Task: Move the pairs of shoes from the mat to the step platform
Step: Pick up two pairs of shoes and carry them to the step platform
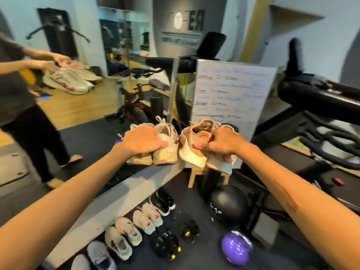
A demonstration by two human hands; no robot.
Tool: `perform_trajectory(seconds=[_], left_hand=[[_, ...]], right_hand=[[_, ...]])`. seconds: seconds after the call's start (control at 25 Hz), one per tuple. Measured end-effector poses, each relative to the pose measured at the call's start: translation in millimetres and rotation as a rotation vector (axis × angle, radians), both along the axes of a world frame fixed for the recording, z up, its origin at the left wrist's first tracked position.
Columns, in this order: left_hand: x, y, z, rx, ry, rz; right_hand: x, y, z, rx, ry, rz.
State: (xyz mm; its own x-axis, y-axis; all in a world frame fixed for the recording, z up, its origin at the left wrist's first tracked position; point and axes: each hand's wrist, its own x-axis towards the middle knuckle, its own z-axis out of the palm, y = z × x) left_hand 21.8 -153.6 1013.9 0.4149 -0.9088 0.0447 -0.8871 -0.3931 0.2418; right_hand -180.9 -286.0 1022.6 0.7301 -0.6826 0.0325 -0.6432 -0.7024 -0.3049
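Observation:
My left hand (142,140) is shut over the tops of a beige pair of sneakers (165,154), held up at chest height. Beside it, my right hand (222,142) grips a white and orange pair of sneakers (192,152), pinched together and tilted. Below them, several more shoes stand in a row on the dark mat (206,258) along the mirror's grey base: a black pair (163,201), two grey pairs with orange marks (150,217) (124,234), a blue-grey pair (97,258), and black shoes with yellow dots (167,244). I see no step platform that I can name for sure.
A wall mirror (87,114) on the left reflects me and the shoes. A whiteboard (229,98) leans straight ahead on a wooden stand (193,177). A black medicine ball (228,205) and a purple ball (235,248) lie on the mat. Exercise bike handlebars (321,98) reach in at the right.

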Motion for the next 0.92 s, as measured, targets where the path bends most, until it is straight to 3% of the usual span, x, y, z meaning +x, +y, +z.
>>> perform_trajectory(seconds=[0.4,0.92], left_hand=[[-210,-98,20,-0.073,-0.133,-0.521],[-600,-95,22,-0.188,-0.192,-1.118]], right_hand=[[-254,17,20,-0.004,-0.072,-0.535],[-613,150,22,-0.057,-0.098,-1.109]])
